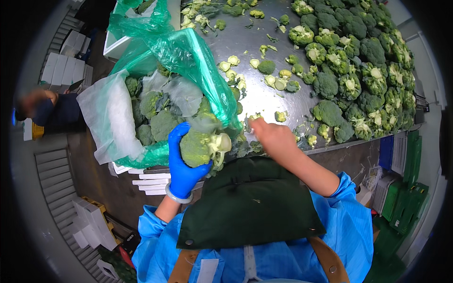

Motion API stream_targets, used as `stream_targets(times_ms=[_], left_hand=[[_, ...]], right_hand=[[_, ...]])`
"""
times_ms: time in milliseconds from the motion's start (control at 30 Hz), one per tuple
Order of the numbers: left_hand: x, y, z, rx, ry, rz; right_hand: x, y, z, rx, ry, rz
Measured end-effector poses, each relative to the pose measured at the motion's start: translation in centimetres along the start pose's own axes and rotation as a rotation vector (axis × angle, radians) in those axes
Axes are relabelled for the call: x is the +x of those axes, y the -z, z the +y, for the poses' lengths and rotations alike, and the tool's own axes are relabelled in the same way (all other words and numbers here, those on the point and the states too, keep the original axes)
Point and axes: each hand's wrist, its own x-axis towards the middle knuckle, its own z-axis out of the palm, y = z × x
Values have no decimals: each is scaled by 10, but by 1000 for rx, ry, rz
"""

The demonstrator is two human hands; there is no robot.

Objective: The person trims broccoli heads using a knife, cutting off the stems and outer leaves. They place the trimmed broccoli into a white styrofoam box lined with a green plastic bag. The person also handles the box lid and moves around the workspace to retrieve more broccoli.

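Note:
My left hand, in a blue glove with a pale bangle at the wrist, grips a broccoli head. Its cut stem points right, towards my other hand. Bare and blurred, my right hand is curled above the table's near edge, a short way from that stem; whether anything is inside the fist cannot be made out. Just beyond my gloved hand, more broccoli heads lie in a box lined with green plastic film and white sheeting. The box's walls are mostly hidden by the lining.
Cut stem pieces and leaf scraps litter the metal table. A large broccoli pile covers its right side. Another white box stands beyond the lined one. At far left is a person; green crates stand at right.

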Motion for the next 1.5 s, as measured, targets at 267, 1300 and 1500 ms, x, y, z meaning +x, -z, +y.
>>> stream_targets(times_ms=[267, 1300, 1500], left_hand=[[13, 3, -2, -72, 143, 40], [-10, 3, -20, -907, 1038, -56], [-17, -1, -24, -856, 971, -109]], right_hand=[[-7, 12, 7, 99, 169, 231], [21, 7, 16, -333, 445, 469], [21, 4, 18, -180, -28, 149]])
